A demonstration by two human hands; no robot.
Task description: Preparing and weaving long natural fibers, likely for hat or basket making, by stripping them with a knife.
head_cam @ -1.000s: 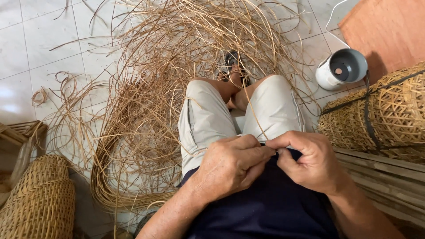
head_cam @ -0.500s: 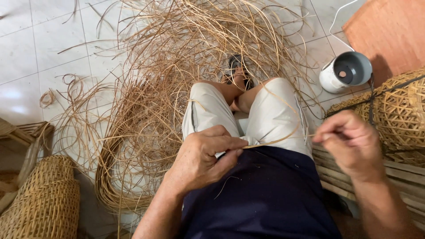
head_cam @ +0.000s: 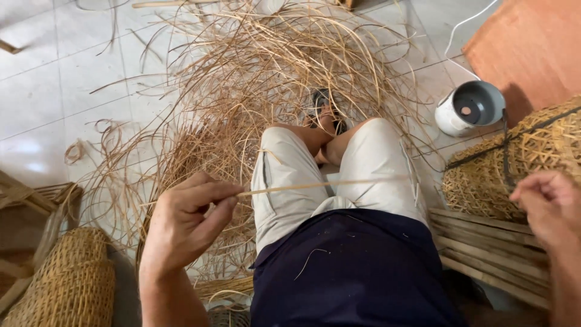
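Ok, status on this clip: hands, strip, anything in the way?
Left hand pinching thin pale cane strip, stretched level across the knees. Right hand out right, grip unclear. Tangled heap of loose cane strands on the floor ahead.

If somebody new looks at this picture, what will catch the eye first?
Most likely the big tangle of cane strips spread over the tiled floor in front of the seated person's knees. Next, the left hand pinching one thin strip stretched across the lap, while the right hand is at the right edge.
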